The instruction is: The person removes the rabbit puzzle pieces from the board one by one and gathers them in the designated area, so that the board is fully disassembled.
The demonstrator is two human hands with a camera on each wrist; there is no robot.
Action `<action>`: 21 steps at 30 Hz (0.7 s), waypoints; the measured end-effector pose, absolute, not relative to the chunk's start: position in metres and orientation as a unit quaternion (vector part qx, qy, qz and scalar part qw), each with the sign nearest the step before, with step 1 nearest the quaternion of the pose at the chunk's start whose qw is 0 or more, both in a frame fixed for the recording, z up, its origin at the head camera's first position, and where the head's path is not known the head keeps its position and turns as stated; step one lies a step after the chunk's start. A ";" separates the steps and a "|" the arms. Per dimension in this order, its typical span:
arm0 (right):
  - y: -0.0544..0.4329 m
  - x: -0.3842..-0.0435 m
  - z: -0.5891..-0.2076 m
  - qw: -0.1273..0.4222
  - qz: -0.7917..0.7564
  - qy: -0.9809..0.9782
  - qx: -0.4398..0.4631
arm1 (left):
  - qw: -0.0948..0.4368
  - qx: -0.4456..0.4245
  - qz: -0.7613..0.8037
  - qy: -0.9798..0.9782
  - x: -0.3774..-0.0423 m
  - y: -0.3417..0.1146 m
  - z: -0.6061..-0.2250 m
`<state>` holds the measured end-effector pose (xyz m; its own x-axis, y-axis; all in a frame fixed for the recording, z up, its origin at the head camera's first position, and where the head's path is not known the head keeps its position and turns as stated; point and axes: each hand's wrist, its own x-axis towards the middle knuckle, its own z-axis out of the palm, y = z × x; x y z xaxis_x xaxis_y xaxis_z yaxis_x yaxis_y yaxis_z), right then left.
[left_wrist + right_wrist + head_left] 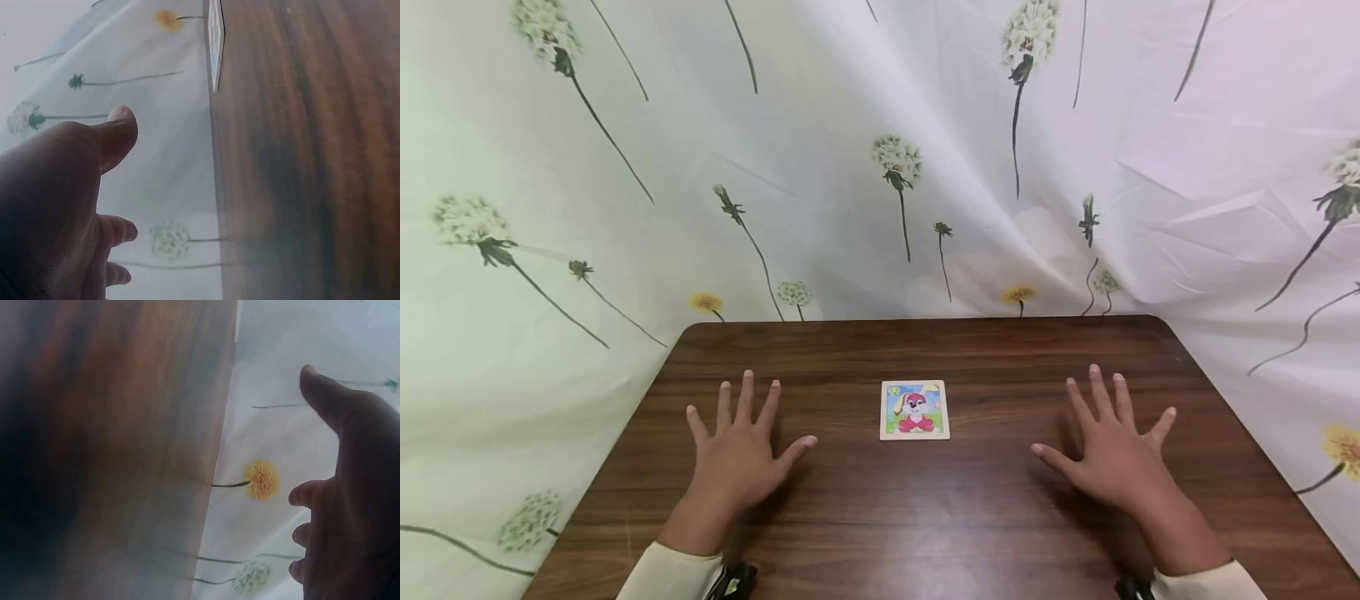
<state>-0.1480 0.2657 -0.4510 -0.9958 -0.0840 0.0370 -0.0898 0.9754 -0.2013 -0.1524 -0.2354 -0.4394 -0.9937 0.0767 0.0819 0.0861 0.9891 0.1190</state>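
Note:
A small square picture puzzle (914,411) with a pale frame lies flat on the table, showing a pink and white long-eared cartoon animal. To its left, my left hand (737,458) is spread with the palm down and holds nothing. My right hand (1116,454) is spread the same way on the other side, also holding nothing. Neither hand touches the square. In the left wrist view the puzzle (216,44) appears edge-on beyond the left thumb (119,134). The right wrist view shows the right hand (353,481) above the tabletop, apart from it.
The dark wooden table (917,517) has rounded far corners. Behind it and along both sides hangs a white cloth (835,225) printed with dandelions. A dark strap (733,579) sits at the left wrist, by a light sleeve (670,573).

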 end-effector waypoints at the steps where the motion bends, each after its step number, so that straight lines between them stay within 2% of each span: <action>1: 0.263 -0.152 -0.450 0.012 0.101 -0.994 0.046 | 0.040 -0.045 -0.059 -0.996 -0.155 -0.233 -0.438; 21: 0.217 -0.222 -0.450 0.001 0.106 -0.989 0.103 | 0.041 -0.113 -0.087 -0.989 -0.212 -0.186 -0.445</action>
<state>-0.2223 0.2171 -0.4503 -0.9789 -0.2031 0.0229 -0.2033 0.9566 -0.2088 -0.2118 -0.1858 -0.4454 -0.9713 0.2156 0.1004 0.2298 0.9597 0.1621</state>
